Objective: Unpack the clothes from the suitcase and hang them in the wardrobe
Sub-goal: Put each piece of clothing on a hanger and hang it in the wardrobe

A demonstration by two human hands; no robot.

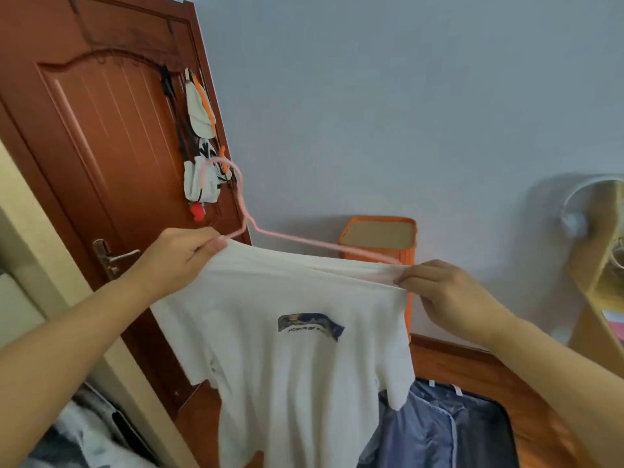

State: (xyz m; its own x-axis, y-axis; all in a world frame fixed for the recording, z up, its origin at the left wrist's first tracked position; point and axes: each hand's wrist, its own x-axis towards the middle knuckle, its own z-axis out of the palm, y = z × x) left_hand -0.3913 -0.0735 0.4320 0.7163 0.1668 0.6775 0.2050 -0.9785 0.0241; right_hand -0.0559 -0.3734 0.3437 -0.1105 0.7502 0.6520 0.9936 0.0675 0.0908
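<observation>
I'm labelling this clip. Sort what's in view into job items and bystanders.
Job: white T-shirt; pink hanger; left hand and right hand, each pinching a shoulder; blue garment lower right.

Bystanders: wooden door; caps hung on it; orange bin; wooden shelf.

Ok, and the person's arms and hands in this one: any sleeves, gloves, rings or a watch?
None visible. The left hand and right hand are ungloved with no rings showing, and both forearms are bare to the frame edge: no sleeve, watch or bracelet in view.
</observation>
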